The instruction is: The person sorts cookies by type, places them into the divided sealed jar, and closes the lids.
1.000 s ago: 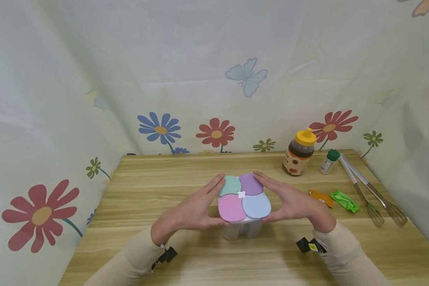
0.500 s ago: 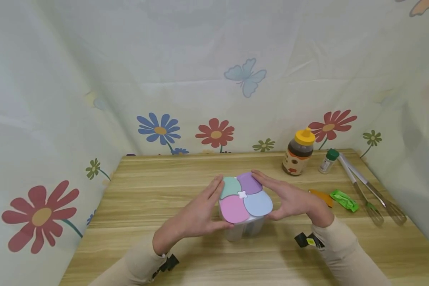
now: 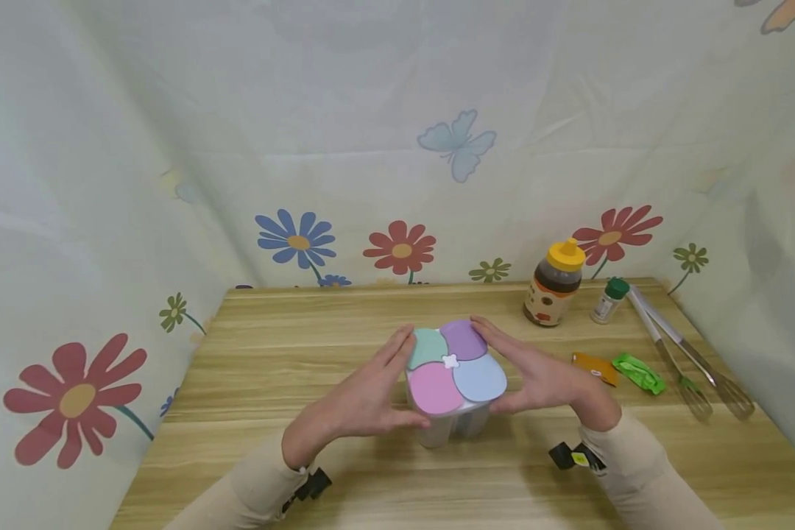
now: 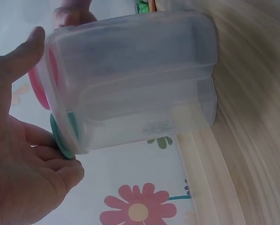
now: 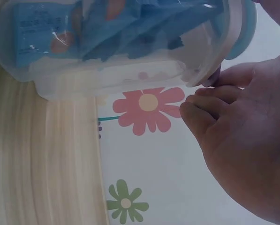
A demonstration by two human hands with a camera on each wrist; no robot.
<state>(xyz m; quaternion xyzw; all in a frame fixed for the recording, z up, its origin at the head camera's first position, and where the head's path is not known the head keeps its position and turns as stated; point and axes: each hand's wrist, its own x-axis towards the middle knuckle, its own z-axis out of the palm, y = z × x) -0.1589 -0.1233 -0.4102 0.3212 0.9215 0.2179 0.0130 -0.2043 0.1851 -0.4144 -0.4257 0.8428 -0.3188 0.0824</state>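
Four-lidded container (image 3: pixel 455 383) stands on the wooden surface (image 3: pixel 305 346), clasped between both hands. Left hand (image 3: pixel 358 397) grasps its left side, fingers (image 3: pixel 397 350) along the green lid's edge, thumb under the pink lid. Right hand (image 3: pixel 543 375) grasps the right side, fingers (image 3: pixel 497 335) beside the purple lid, thumb below the blue.

The container (image 3: pixel 456 383) is turning slightly between the two hands, its blue lid section (image 3: pixel 480 379) swinging toward the table's right edge; the left hand (image 3: pixel 361 397) is sliding nearer the table's front edge; the right hand (image 3: pixel 536 372) is shifting only slightly.
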